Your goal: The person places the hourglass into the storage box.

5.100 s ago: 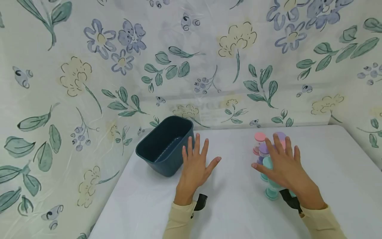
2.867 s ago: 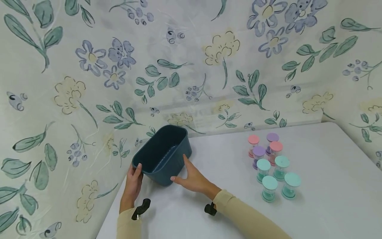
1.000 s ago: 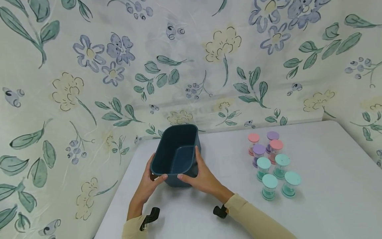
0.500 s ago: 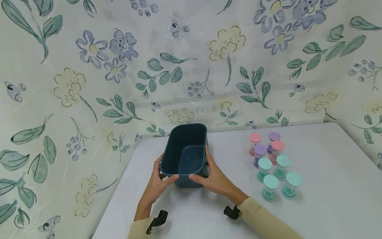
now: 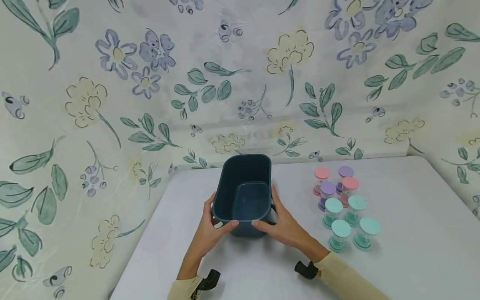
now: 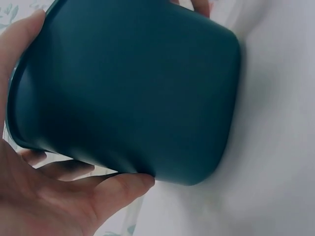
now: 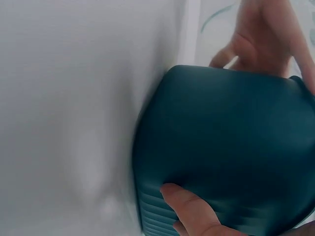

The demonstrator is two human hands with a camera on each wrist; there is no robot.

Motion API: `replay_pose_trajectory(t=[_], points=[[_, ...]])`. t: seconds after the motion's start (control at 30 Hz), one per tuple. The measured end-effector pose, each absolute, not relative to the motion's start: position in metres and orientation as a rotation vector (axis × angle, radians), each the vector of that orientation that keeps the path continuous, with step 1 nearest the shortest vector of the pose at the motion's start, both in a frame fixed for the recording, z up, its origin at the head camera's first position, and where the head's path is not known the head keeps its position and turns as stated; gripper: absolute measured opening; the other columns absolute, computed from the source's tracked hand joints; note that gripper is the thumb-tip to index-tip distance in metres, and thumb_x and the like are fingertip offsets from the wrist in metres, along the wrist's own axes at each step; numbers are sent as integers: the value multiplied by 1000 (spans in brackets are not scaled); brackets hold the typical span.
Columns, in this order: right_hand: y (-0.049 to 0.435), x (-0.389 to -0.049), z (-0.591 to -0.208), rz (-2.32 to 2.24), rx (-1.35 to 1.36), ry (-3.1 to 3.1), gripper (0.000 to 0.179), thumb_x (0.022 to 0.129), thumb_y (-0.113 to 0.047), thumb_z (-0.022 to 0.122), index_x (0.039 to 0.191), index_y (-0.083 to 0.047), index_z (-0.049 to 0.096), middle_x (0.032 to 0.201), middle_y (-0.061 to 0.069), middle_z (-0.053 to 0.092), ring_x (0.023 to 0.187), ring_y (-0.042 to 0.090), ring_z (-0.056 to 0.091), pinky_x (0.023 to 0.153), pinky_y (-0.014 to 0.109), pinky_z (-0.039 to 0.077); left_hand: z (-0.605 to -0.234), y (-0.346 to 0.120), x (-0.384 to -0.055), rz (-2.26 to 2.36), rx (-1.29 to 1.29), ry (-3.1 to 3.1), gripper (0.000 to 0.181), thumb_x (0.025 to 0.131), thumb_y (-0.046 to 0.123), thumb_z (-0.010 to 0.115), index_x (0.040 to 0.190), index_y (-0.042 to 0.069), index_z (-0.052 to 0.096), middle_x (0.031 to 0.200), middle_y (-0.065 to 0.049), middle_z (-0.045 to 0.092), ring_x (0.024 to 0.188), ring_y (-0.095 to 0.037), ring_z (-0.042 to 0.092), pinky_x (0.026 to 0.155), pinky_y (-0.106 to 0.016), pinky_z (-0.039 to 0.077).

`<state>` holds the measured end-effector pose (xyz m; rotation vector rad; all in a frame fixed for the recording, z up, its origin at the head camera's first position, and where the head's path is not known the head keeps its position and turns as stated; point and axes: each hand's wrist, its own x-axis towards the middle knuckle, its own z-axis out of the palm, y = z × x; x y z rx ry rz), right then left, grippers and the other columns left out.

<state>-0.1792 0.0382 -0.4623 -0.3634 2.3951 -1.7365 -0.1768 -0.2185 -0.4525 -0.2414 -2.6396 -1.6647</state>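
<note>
A deep dark-teal plastic bin [image 5: 245, 168] with rounded corners stands at mid-table, its open top facing up and nothing inside it. My left hand [image 5: 210, 231] grips its near left corner, thumb at the front rim and fingers along the side. On the opposite corner my right hand [image 5: 283, 227] holds it the same way, thumb over the front. In the left wrist view the bin's smooth end wall [image 6: 133, 93] fills the space beside my palm. The right wrist view shows a finger [image 7: 192, 209] pressed against the bin's ribbed side.
Several sand timers stand grouped right of the bin: mint ones [image 5: 340, 233] nearest, purple [image 5: 328, 192] and pink ones [image 5: 349, 187] behind. A floral curtain [image 5: 247, 79] hangs behind the white table [image 5: 420, 233] and along its left side.
Both hands went from spread open above the table to gripping the bin. The bin has moved right from the back left and turned so its short end faces me. The sand timers stayed put.
</note>
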Motion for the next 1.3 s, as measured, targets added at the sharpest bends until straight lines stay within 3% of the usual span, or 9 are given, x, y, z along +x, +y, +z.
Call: replay_pose_trajectory(t=[0.23, 0.47, 0.87, 1.03, 1.3], points=[[54, -174, -465, -1771, -358, 2380, 114, 90, -46, 77, 164, -41, -9, 177, -1, 0, 159, 46, 21, 115, 65, 43, -453, -202, -172, -1729, -215, -2622, 105, 86, 30, 84, 165, 24, 16, 162, -22, 37, 134, -48, 55, 101, -58, 57], [65, -171, -469, -1824, -430, 2375, 111, 93, -40, 76, 165, -40, -9, 177, -1, -4, 158, 48, 18, 110, 63, 47, -453, -190, -168, -1752, -243, -2598, 107, 84, 29, 85, 165, 25, 16, 159, -25, 40, 130, -49, 57, 100, -59, 58], [85, -159, -469, -1863, -409, 2336, 109, 95, -31, 74, 163, -44, -10, 177, 1, -7, 158, 53, 13, 105, 66, 51, -455, -167, -163, -1791, -243, -2611, 113, 83, 34, 86, 166, 27, 11, 165, -19, 34, 134, -49, 55, 99, -59, 58], [93, -155, -469, -1876, -415, 2345, 109, 95, -29, 73, 164, -40, -11, 176, 6, -8, 157, 55, 12, 104, 68, 50, -453, -156, -162, -1794, -272, -2610, 114, 83, 31, 86, 167, 27, 10, 169, -14, 29, 138, -49, 51, 101, -60, 57], [103, -149, -466, -1900, -402, 2353, 104, 98, -28, 68, 166, -28, -11, 176, 12, -9, 156, 57, 10, 105, 70, 47, -450, -140, -159, -1778, -259, -2629, 116, 81, 43, 87, 166, 24, 11, 168, -13, 31, 140, -44, 51, 104, -58, 55]])
